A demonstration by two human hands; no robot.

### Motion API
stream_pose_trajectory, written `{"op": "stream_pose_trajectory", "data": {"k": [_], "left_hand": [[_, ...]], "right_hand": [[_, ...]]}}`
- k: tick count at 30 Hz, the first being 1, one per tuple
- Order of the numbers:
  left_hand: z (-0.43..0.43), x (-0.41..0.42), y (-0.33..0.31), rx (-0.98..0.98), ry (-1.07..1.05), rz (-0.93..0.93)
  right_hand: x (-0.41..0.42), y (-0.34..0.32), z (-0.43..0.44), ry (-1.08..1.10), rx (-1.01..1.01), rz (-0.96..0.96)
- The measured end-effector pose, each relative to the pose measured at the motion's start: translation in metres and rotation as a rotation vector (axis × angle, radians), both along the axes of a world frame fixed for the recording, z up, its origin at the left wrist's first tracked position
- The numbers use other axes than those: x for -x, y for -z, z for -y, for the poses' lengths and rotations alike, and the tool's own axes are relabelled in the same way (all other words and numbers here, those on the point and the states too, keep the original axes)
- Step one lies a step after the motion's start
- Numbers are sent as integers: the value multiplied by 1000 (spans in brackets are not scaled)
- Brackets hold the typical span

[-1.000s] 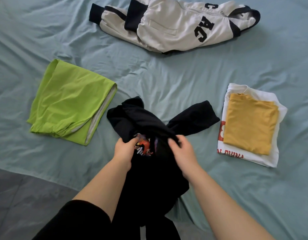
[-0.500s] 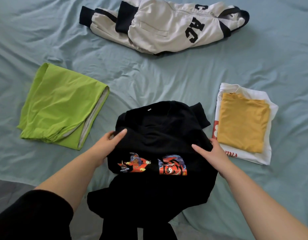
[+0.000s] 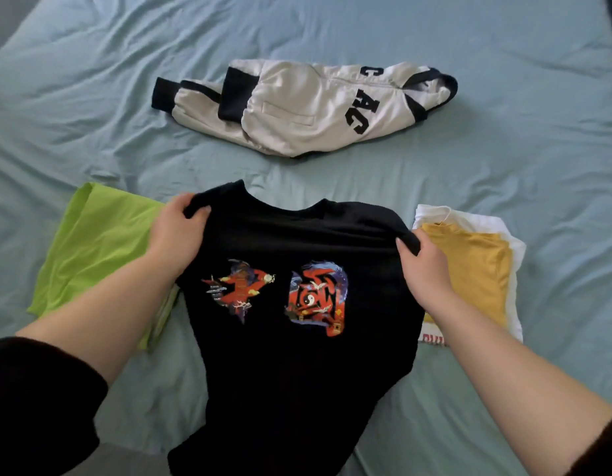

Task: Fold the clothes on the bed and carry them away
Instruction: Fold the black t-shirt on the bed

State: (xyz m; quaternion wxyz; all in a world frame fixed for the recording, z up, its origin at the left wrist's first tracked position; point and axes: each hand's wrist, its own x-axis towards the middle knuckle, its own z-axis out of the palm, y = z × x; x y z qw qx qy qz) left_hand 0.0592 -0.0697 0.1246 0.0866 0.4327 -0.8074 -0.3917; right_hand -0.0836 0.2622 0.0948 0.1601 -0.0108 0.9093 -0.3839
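Note:
A black T-shirt (image 3: 290, 365) with two red and blue prints is stretched out in front of me over the near part of the bed. My left hand (image 3: 175, 235) grips its left shoulder and my right hand (image 3: 423, 266) grips its right shoulder. The shirt's lower part hangs down past the bed's near edge. A folded lime-green garment (image 3: 95, 249) lies to the left, partly behind my left arm. A folded yellow top (image 3: 476, 266) sits on a folded white shirt (image 3: 514, 304) to the right.
An unfolded cream jacket (image 3: 297, 108) with dark cuffs and dark letters lies farther back on the pale blue bedsheet (image 3: 503, 149). The grey floor shows at the bottom left by the bed's edge.
The bunched black shirt has been spread out and lifted by its shoulders. Both hands moved apart and away from me, from the shirt's middle to its shoulder corners.

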Motion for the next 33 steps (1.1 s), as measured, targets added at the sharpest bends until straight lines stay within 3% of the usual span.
{"op": "stream_pose_trajectory", "data": {"k": [6, 8, 11, 15, 20, 22, 24, 27, 30, 33], "left_hand": [[41, 90, -89, 182, 54, -170], [50, 117, -97, 180, 127, -107], [46, 134, -78, 43, 202, 127], [11, 94, -13, -99, 191, 264], [-47, -6, 68, -327, 40, 602], [-71, -37, 85, -501, -33, 603], [-93, -52, 92, -678, -121, 507], [-120, -52, 92, -852, -196, 387], [-136, -41, 87, -1073, -125, 339], [-146, -36, 87, -991, -59, 357]], "right_hand": [[107, -92, 63, 35, 64, -265], [142, -111, 77, -8, 117, -167], [156, -111, 84, -133, 167, 142], [107, -55, 54, -83, 40, 177], [-9, 35, -29, -66, -237, 624], [-50, 53, -51, -42, -310, 743], [-78, 64, -56, 33, -240, 808], [-103, 73, -37, 204, 22, 832], [-115, 74, -13, 285, 137, 764], [-118, 72, -3, 325, 188, 718]]}}
